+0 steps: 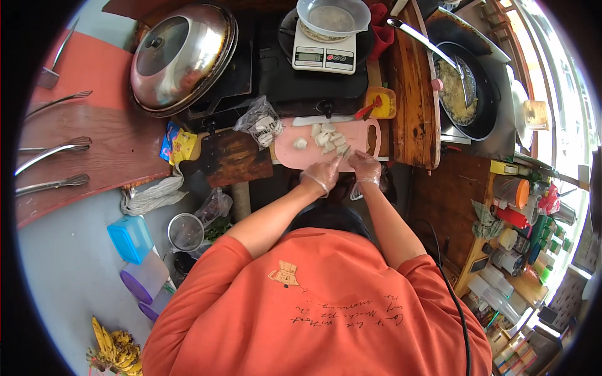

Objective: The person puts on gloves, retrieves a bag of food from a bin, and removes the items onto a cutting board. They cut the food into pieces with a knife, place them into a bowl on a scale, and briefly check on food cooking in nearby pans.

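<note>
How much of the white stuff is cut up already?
Done: a heap of white pieces lies on the pink cutting board. In hand: the gloved left hand and right hand work on one more piece at the board's near edge. Left: a bag of white chunks sits beside the board.

The cutting board [357, 135] lies on the counter [414, 81] straight ahead of the person, with cut pieces [329, 138] scattered on its middle and one piece [300, 143] apart to their left. Both hands meet at the board's near edge, the left hand [322, 174] just beside the right hand [365, 168]. A plastic bag [263, 122] sits at the board's left end, and a wooden board [229, 156] lies further left. Behind the cutting board stands a kitchen scale [324, 55] with a bowl [333, 15] on it. The wok lid [182, 56] rests to the scale's left. A pan [467, 88] sits to the right, a ladle [426, 44] resting in it.
</note>
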Demonstrator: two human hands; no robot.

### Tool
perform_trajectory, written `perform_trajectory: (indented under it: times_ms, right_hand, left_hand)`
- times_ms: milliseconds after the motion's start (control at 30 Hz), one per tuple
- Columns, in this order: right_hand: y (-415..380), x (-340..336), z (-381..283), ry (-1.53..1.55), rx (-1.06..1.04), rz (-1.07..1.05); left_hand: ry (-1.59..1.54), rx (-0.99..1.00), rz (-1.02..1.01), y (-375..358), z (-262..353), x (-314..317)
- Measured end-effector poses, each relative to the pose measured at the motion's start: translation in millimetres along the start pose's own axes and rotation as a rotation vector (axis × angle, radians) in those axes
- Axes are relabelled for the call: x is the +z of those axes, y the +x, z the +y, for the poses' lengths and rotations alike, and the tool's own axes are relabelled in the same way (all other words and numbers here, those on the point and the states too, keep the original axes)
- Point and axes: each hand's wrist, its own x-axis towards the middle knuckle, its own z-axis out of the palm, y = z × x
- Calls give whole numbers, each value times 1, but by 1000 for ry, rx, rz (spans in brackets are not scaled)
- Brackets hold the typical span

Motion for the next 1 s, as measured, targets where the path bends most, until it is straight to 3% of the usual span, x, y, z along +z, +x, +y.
perform_trajectory:
  times_ms: [133, 200, 233, 267, 333, 367, 500, 567, 667, 800, 867, 1000]
  right_hand:
    - [5, 14, -9, 198, -136, -3]
    - [2, 6, -36, -616, -322, -22]
    - [-13, 8, -64, -796, -392, -22]
    - [-18, 13, -75, -793, -399, -27]
    - [-23, 23, -84, -879, -902, 138]
    - [-19, 33, -79, -1075, -861, 22]
    - [-21, 96, -80, -1114, -912, -243]
    - [-25, 118, -80, -1039, -781, -319]
    - [-22, 129, -78, -1068, -626, -317]
    - [-18, 126, -66, -1014, -698, -257]
    - [-22, 124, -70, -933, -562, -245]
    - [-28, 124, -76, -898, -547, -207]
  left_hand:
    - [-46, 31, 179, -37, -32, -28]
    - [-47, -71, 272, -57, -51, -37]
    - [-27, -125, 296, -64, -60, -39]
    - [-23, -129, 302, -68, -63, -43]
    - [-25, -228, 293, -74, -68, -48]
    - [-28, -232, 297, -73, -68, -49]
    - [0, -273, 268, -58, -65, -43]
    - [83, -254, 220, -54, -67, -38]
    - [46, -252, 219, -53, -68, -40]
    - [82, -251, 244, -57, -75, -41]
    - [60, -212, 201, -57, -80, -40]
    - [86, -203, 127, -46, -87, -39]
